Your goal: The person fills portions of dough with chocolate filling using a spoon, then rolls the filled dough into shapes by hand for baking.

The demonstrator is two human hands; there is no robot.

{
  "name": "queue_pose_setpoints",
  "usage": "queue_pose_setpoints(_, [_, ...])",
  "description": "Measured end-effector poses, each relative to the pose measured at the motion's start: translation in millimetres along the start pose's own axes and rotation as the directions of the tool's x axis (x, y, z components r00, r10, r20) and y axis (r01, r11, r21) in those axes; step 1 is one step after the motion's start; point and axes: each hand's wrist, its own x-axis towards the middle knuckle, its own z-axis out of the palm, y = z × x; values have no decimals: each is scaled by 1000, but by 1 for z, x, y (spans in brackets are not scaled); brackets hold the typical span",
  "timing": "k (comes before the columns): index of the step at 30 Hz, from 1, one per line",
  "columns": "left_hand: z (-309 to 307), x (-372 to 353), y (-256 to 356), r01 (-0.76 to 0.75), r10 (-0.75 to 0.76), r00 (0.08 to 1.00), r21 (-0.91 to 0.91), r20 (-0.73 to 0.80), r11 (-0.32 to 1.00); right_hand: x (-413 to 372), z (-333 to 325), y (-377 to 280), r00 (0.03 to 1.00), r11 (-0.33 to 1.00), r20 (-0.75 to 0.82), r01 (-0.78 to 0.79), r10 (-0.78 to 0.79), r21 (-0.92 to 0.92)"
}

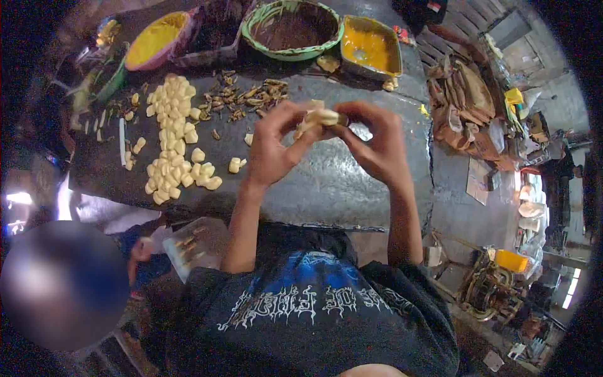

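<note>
Before me stretches a dark, scuffed slab table over a grey floor, with wooden slats at the far right, and daylight glaring through bright openings at my right and left.

The only writing I can find from here is on the black shirt at the bottom of my view. A band of white, spiky, gothic-style lettering runs across the chest, just under a blue print. The cloth is creased and the lens bends that edge of the picture, so I cannot spell the words out. The middle might be a short word like "OF". I can read no other label, number or sign in this view.
</note>
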Motion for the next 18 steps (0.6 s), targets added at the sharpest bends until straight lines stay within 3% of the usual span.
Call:
queue_pose_setpoints(2, [-6, -11, -33, -33, 29, 999, 227, 22, 973, -9, 18, 26, 998, 998, 24, -64, 64, -12])
queue_pose_setpoints(4, [-3, -23, -46, 147, -149, 989, 205, -5, 968, -26, 42, 57, 984, 982, -10, -175, 176, 67])
queue_pose_setpoints(5, [-1, -31, -54, 249, -255, 967, 184, 7, 951, -34, 43, 64, 951, 947, 45, -309, 306, 93])
queue_pose_setpoints(8, [20, -57, -85, 423, -424, 905, 35, 26, 906, -65, 50, 83, 947, 943, -3, -321, 322, -87])
queue_pose_setpoints(9, [30, -65, -94, 455, -454, 891, -28, 35, 890, -80, 52, 102, 953, 954, 26, -301, 301, 9])
queue_pose_setpoints(12, [57, -84, -103, 451, -452, 892, 11, 11, 892, -102, 47, 100, 951, 950, 9, -310, 310, 30])
queue_pose_setpoints(13, [65, -89, -104, 446, -446, 895, -7, 10, 895, -101, 36, 85, 951, 952, 49, -304, 305, -39])
queue_pose_setpoints(16, [79, -103, -106, 473, -474, 880, -40, -14, 880, -119, 32, 98, 935, 941, -110, -333, 338, 56])
queue_pose_setpoints(18, [83, -109, -104, 539, -541, 840, -40, -50, 841, -132, 39, 126, 943, 952, -127, -303, 306, 44])
